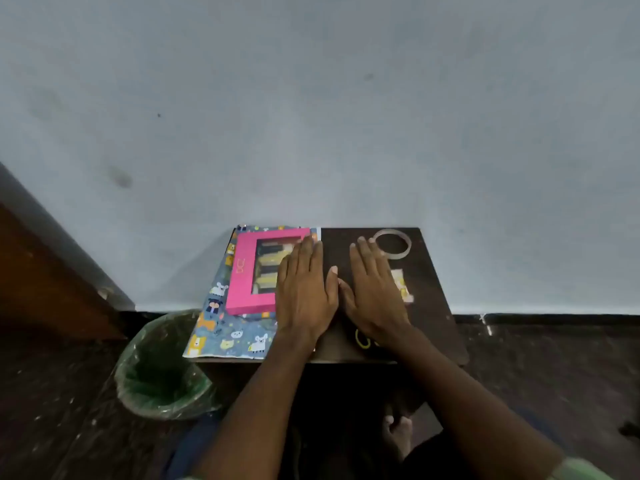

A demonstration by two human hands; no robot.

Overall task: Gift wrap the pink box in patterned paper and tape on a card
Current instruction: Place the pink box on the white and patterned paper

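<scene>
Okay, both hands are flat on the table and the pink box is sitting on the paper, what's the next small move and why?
Probably lift the patterned paper's near edge over the pink box. The box lies unwrapped on the flat sheet, and the left hand and right hand hold nothing. The tape roll can wait.

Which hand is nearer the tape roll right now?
Right. The right hand lies flat on the table, fingers almost at the tape roll. The left hand lies over the pink box, farther away.

Hot pink box sits on blue-grey paper with cartoon animals; dark brown worktop, green-lined bin beside the worktop.
</scene>
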